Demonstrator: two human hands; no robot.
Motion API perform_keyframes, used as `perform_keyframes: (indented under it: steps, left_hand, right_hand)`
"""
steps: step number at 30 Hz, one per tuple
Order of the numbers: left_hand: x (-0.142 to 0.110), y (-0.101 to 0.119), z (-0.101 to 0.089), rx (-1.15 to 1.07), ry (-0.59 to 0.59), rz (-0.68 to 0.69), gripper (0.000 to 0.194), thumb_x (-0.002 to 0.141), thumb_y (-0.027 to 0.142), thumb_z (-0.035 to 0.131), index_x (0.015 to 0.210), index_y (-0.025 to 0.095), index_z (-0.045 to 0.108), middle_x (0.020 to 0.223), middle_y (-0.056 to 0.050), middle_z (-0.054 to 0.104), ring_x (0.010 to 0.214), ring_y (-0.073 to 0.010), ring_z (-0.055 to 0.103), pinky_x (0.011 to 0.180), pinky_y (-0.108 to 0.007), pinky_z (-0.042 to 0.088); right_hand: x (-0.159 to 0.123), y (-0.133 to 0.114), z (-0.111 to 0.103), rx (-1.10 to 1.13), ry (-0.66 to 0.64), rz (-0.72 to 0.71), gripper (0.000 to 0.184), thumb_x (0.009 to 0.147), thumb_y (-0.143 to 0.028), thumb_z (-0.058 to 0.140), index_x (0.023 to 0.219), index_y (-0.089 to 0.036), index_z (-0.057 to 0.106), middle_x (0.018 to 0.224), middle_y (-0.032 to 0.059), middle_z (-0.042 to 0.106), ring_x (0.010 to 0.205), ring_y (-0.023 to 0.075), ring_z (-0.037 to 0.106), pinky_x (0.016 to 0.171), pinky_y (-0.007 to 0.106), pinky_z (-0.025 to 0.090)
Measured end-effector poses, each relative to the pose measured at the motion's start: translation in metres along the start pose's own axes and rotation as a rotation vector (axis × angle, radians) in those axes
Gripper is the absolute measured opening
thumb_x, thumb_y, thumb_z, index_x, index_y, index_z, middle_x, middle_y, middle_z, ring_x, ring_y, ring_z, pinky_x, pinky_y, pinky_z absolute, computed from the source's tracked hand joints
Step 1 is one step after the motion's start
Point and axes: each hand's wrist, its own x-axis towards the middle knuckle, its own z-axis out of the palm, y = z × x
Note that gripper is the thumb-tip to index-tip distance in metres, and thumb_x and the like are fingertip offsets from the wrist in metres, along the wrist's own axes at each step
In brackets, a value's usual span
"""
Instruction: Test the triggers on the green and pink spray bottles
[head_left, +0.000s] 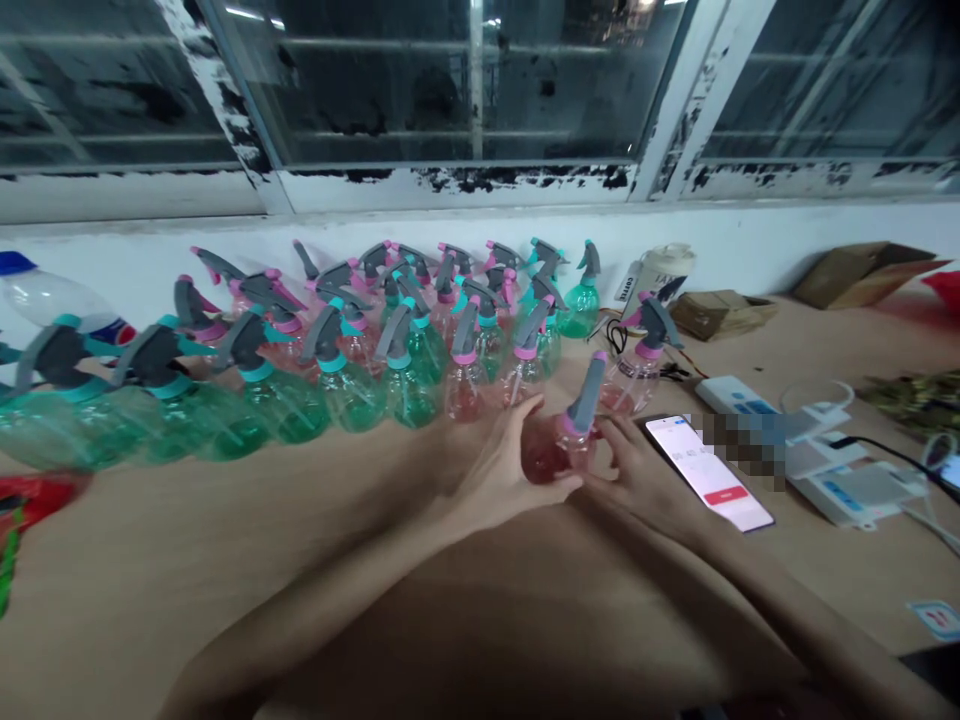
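A pink spray bottle [546, 452] with a grey trigger head and pink collar is between my two hands, its head leaning slightly right. My left hand [510, 465] curves around its left side, thumb and fingers on the body. My right hand [637, 465] grips it from the right, near the collar, with the fingers partly hidden behind the bottle. Just behind stands another pink spray bottle [630, 385]. To the left, green spray bottles [409, 395] and pink ones [465, 390] stand in rows along the wall.
A lit phone [705, 470] lies right of my hands, beside white power strips [847, 480] with cables. Cardboard boxes [724, 312] and a printed cup [664, 270] stand at the back. A large clear bottle [56, 295] and a red bag [41, 500] are at the left.
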Motion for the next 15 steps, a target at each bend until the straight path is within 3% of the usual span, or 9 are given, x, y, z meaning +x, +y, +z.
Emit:
perform_keyframes:
  steps: [2,6,15]
  left_hand:
    - [-0.013,-0.009,-0.002,0.011,-0.013,-0.015,0.074,0.072,0.034,0.071,0.134,0.023,0.031,0.137,-0.012,0.043,0.125,-0.0299,0.042,0.104,-0.053,0.034]
    - [-0.045,-0.021,-0.011,0.062,0.016,-0.070,0.055,0.077,0.026,0.066,0.125,0.025,0.038,0.128,-0.008,0.049,0.113,-0.0247,0.052,0.096,-0.048,0.043]
    - [-0.092,-0.025,-0.026,0.142,0.004,-0.200,0.044,0.078,0.020,0.060,0.118,0.028,0.043,0.116,-0.006,0.057,0.097,-0.0225,0.058,0.088,-0.045,0.047]
  right_hand:
    - [0.007,0.020,-0.004,-0.079,0.060,0.026,0.061,0.074,-0.059,0.060,0.118,-0.016,0.052,0.115,0.0167,0.057,0.111,0.0353,0.052,0.091,0.049,0.045]
    - [0.026,0.048,-0.008,-0.136,0.045,0.074,0.062,0.076,-0.062,0.056,0.118,-0.017,0.051,0.107,0.0151,0.060,0.090,0.0307,0.062,0.076,0.045,0.052]
    - [0.059,0.061,0.004,-0.223,0.164,0.100,0.060,0.080,-0.057,0.050,0.122,-0.013,0.045,0.105,0.0197,0.062,0.099,0.0368,0.059,0.078,0.049,0.047]
